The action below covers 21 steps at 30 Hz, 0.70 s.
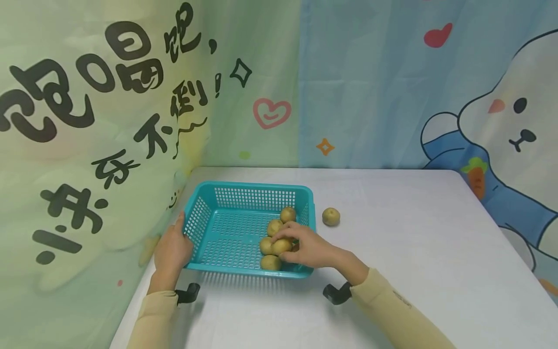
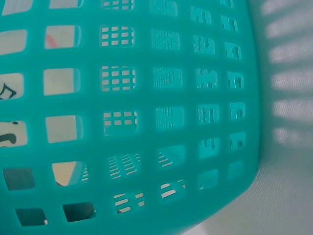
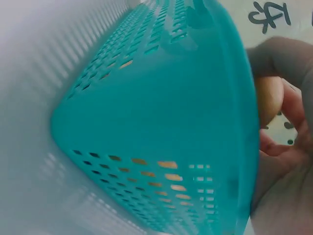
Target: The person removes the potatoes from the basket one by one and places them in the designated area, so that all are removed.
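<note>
This looks like a staged recording corner rather than a lived-in room. A plain white surface (image 1: 414,252) is boxed in by hanging printed cloths: a pale green backdrop (image 1: 100,121) with bold black characters and a pink heart from 9 to 12 o'clock, and a blue backdrop (image 1: 370,87) with a cartoon rabbit (image 1: 519,126) and carrot from 12 to 3 o'clock. The cloths hide any walls or furniture.

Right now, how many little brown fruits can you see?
6. Five sit in the basket: fruits at and, plus one under the right hand. One lies on the table. The hand may hide more.
</note>
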Tool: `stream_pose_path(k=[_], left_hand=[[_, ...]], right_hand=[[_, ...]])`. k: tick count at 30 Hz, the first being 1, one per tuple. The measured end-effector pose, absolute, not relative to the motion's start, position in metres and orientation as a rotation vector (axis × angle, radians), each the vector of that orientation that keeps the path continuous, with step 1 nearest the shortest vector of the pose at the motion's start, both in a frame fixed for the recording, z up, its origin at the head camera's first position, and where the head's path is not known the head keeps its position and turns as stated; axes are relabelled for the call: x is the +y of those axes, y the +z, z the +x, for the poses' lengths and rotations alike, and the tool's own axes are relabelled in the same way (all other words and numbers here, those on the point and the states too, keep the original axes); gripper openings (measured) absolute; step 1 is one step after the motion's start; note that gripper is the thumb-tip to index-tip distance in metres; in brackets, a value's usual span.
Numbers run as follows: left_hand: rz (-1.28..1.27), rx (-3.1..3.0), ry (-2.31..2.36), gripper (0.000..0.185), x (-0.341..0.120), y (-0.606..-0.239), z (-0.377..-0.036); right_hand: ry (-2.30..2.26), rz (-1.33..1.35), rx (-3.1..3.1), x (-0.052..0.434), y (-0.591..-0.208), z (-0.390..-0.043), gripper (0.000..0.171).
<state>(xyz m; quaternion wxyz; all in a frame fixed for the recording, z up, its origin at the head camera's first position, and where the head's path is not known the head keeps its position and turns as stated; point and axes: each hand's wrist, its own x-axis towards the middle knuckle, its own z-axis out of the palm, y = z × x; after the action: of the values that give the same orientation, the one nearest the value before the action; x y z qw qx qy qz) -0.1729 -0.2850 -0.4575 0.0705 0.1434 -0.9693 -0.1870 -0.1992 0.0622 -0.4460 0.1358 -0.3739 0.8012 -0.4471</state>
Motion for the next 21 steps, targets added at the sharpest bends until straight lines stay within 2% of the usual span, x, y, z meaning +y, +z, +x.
stream_pose_path(k=[9, 17, 21], left_hand=[[0.442, -2.922, -0.567, 0.063, -0.285, -0.458, -0.174], [0.459, -2.922, -0.556, 0.064, -0.285, -0.459, -0.173], [0.452, -2.919, -0.553, 0.064, -0.284, -0.46, -0.173]], right_hand=[[-1.754, -0.858, 2.249, 0.093, -0.449, -0.211, 0.031], [-1.853, -0.691, 2.3, 0.123, -0.432, -0.204, 0.032], [-1.817, -0.642, 2.385, 0.138, -0.437, -0.202, 0.036]])
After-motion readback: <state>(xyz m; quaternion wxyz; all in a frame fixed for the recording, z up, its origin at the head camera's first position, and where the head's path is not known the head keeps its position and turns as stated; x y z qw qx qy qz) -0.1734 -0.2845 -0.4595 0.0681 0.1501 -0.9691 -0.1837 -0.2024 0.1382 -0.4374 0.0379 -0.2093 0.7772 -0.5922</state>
